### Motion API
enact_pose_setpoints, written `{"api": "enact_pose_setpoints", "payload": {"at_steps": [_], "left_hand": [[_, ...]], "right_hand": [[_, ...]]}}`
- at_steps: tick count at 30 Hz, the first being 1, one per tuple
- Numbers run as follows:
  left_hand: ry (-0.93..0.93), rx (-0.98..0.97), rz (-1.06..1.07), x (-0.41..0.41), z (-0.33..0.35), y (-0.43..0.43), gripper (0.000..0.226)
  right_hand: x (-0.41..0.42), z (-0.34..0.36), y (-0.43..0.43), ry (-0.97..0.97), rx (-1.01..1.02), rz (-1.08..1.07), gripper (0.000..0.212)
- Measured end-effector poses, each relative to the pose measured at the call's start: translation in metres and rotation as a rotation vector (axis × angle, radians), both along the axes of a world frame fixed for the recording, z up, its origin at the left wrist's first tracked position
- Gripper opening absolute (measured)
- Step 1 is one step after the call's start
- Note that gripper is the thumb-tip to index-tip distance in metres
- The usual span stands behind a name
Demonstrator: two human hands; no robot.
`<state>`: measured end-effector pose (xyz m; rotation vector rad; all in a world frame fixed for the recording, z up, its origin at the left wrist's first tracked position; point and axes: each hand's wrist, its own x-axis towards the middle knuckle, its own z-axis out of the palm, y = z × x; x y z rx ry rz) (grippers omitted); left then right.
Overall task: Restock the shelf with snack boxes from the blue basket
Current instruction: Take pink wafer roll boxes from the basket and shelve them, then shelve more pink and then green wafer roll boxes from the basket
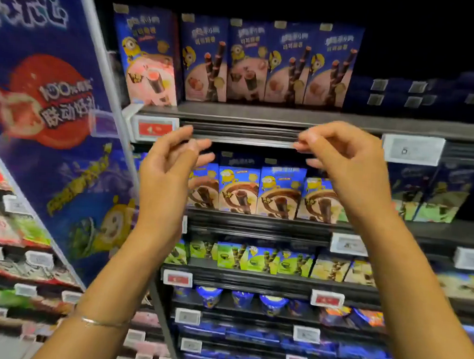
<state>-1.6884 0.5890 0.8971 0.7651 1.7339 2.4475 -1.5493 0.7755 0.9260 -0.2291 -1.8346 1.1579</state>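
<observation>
Both my hands are raised in front of the shelf unit, at the level of the upper shelf's front edge (244, 132). My left hand (169, 174) has relaxed, slightly spread fingers and holds nothing. My right hand (343, 164) has loosely curled fingers and also holds nothing. On the upper shelf stands a row of blue and pink snack boxes (247, 62). Behind my hands, one shelf lower, stands a row of blue and brown snack boxes (260, 189). The blue basket is out of view.
A large blue promotional panel (52, 110) juts out on the left. Green snack boxes (252, 257) fill a lower shelf, with blue cups (238, 298) beneath. Dark blue boxes (421, 94) sit at upper right. Price tags (155, 128) line the shelf edges.
</observation>
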Motion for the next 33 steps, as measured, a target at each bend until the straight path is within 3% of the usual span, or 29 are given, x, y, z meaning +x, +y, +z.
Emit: {"api": "enact_pose_setpoints", "payload": {"at_steps": [7,12,20,29,33], "left_hand": [[-0.33,-0.359,-0.289,0.091,-0.163,0.003,0.015],[-0.577,-0.61,-0.533,0.18,-0.277,-0.018,0.015],[-0.764,-0.881,-0.715,0.315,-0.354,-0.057,0.017],[-0.841,-1.061,-0.654,0.431,-0.431,-0.037,0.016],[-0.901,-1.098,-0.647,0.488,-0.516,0.003,0.022]], "right_hand": [[0.174,-0.159,-0.023,-0.296,-0.369,-0.286,0.015],[0.311,-0.242,-0.083,-0.4,-0.643,-0.563,0.015],[0.46,-0.307,-0.142,-0.599,-1.003,-0.772,0.027],[0.547,-0.409,-0.108,-0.85,-1.199,-0.687,0.032],[0.582,-0.5,-0.063,-0.968,-1.198,-0.546,0.015]]}}
